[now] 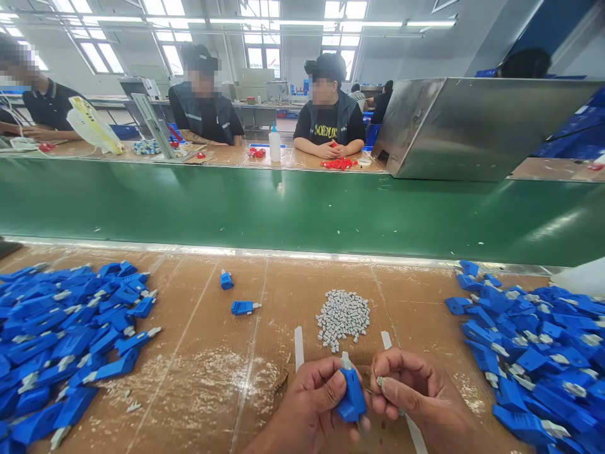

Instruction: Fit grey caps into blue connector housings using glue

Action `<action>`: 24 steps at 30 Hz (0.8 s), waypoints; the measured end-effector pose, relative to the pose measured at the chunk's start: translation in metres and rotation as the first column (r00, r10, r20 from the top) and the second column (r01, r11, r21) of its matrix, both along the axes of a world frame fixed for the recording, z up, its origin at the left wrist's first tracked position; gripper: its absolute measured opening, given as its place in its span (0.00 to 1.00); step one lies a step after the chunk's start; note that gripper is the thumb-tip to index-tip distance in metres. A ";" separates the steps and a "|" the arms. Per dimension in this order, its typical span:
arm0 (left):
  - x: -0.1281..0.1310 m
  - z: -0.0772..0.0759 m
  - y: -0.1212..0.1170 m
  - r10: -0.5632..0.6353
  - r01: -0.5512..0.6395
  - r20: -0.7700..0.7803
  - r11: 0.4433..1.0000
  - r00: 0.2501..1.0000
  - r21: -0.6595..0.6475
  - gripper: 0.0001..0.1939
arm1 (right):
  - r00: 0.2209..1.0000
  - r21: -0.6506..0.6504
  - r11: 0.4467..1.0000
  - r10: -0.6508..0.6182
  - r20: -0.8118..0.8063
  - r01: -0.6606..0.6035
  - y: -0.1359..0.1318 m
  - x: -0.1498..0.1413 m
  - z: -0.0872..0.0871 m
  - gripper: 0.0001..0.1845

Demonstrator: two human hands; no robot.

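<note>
Currently in our left hand (307,403): a blue plastic connector body (352,394), gripped firmly with the fingers curled around it and the thumb pressed along its side.

In our right hand (416,394): a small grey piece (379,382), pinched between thumb and forefinger, with the hand almost closed.

Held work: the blue plastic connector body sits low over the table, between our hands and just beside the small grey piece, its pale tip pointing away from us.

Nearest pile: a mound of small grey pieces (343,318), lying ahead of our hands on a scuffed wooden tabletop (283,277).

Loose parts: two blue plastic connector bodies (243,308) lie apart beyond our left hand.

Heaps: bright blue connector bodies are piled to our left (61,334) and right (534,359).

Beyond the table: a green conveyor belt (302,208) runs across, and two seated co-workers (328,107) in dark vests face us behind it, near a white plastic squeeze bottle (275,144) and small red parts (338,163).
</note>
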State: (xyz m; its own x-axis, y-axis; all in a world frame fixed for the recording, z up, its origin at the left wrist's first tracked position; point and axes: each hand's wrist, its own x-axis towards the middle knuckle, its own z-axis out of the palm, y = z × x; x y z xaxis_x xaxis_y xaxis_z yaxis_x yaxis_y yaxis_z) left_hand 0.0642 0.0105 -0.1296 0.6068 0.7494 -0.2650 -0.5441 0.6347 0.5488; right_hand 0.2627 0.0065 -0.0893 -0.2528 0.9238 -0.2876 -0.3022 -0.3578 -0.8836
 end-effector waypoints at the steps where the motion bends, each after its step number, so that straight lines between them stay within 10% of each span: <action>1: 0.000 0.000 0.000 0.003 -0.003 -0.011 1.000 1.000 0.008 0.24 | 1.000 -0.016 1.000 -0.005 -0.005 0.005 0.000 0.000 -0.001 0.19; 24: -0.001 0.014 -0.001 0.129 -0.076 -0.218 0.969 0.967 0.237 0.28 | 0.956 -0.019 0.987 -0.152 0.250 0.162 -0.010 -0.018 0.011 0.23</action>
